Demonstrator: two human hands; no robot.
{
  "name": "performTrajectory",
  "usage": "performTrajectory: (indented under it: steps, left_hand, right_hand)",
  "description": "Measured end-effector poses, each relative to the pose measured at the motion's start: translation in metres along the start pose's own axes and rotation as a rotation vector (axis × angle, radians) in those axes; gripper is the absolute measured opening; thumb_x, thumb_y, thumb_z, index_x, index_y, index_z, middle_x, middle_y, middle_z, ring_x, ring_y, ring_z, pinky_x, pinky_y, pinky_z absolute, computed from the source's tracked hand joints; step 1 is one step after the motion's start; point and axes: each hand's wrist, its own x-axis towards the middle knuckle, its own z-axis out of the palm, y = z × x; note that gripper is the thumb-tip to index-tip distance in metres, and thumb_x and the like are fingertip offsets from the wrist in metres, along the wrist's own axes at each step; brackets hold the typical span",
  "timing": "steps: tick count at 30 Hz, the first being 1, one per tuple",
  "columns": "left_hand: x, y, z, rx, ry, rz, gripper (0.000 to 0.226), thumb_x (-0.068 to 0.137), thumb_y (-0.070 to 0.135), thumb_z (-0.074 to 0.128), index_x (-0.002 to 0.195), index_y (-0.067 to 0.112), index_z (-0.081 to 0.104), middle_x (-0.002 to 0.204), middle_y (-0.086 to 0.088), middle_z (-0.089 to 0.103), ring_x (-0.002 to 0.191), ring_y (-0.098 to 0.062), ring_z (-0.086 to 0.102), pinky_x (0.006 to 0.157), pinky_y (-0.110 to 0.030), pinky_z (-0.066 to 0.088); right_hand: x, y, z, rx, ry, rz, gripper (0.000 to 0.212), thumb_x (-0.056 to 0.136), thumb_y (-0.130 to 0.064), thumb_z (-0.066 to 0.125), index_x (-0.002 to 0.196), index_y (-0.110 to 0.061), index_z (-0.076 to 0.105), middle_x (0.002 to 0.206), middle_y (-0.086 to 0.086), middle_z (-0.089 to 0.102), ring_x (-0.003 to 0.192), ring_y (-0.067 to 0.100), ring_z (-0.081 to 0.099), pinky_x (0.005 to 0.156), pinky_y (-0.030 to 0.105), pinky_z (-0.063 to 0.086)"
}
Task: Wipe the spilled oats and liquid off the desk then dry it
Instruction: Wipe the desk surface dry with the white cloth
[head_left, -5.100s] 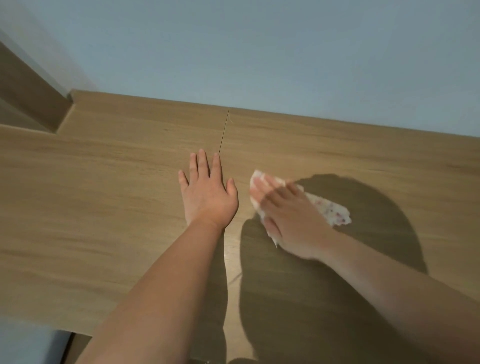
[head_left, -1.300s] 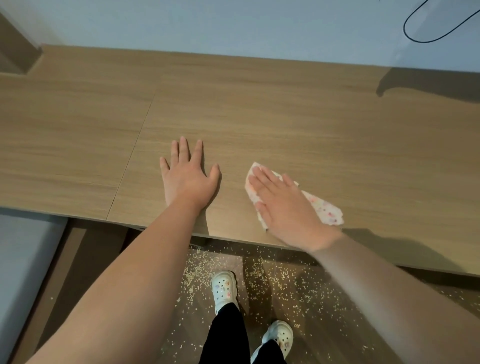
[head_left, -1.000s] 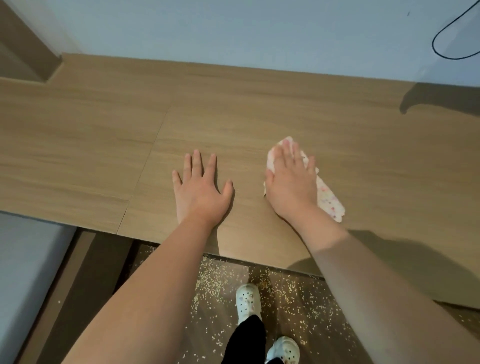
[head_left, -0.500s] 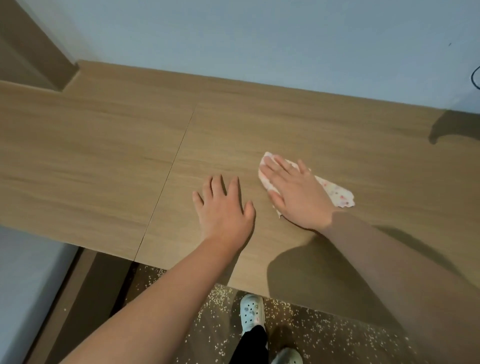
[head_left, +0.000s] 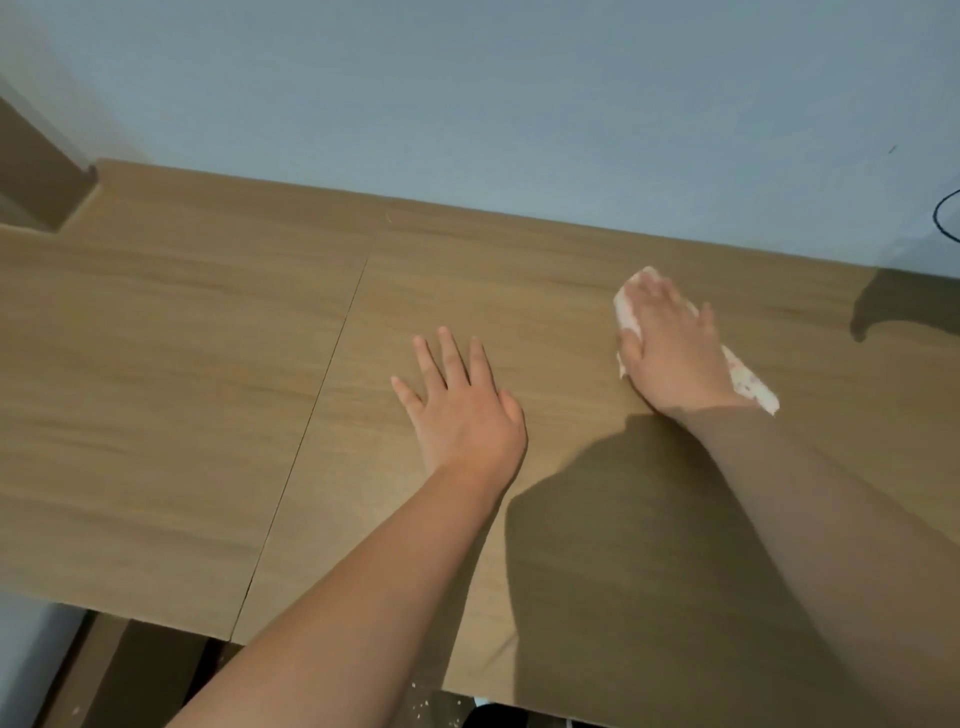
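In the head view, the left hand lay flat on the desk, fingers straight and spread, holding nothing. It sat right of the seam between the two boards, about midway between the near and far edges, probably as a brace while the body leaned in. The right hand pressed a white patterned cloth against the surface nearer the far edge, fingers laid out straight on top and not curled round it. That flat press likely kept the cloth in full contact for wiping or drying. One corner of the cloth stuck out beside the wrist. No oats or wet patch showed on the desk; a few pale flecks lay on the floor below the near edge
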Motion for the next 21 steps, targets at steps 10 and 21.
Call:
performTrajectory:
  steps: [10,21]
  left_hand:
    - [0.064,0.021,-0.022,0.001,0.051,0.134,0.064,0.101,0.041,0.022,0.156,0.016,0.000,0.164,-0.007,-0.009,0.148,-0.031,-0.017,0.118,-0.052,-0.007]
    - [0.075,0.020,-0.009,-0.032,0.057,0.116,0.065,0.098,0.045,0.023,0.156,0.023,0.004,0.164,-0.006,-0.008,0.149,-0.028,-0.016,0.119,-0.054,-0.005]
  right_hand:
    - [0.064,-0.020,-0.004,0.005,-0.014,-0.355,0.055,0.103,-0.031,0.031,0.155,-0.019,0.020,0.163,0.000,0.014,0.150,0.016,0.011,0.120,0.047,0.010]
    - [0.087,-0.029,-0.008,-0.046,-0.061,-0.424,0.054,0.104,-0.028,0.026,0.156,-0.021,0.016,0.164,-0.002,0.008,0.151,0.016,0.004,0.121,0.042,0.004]
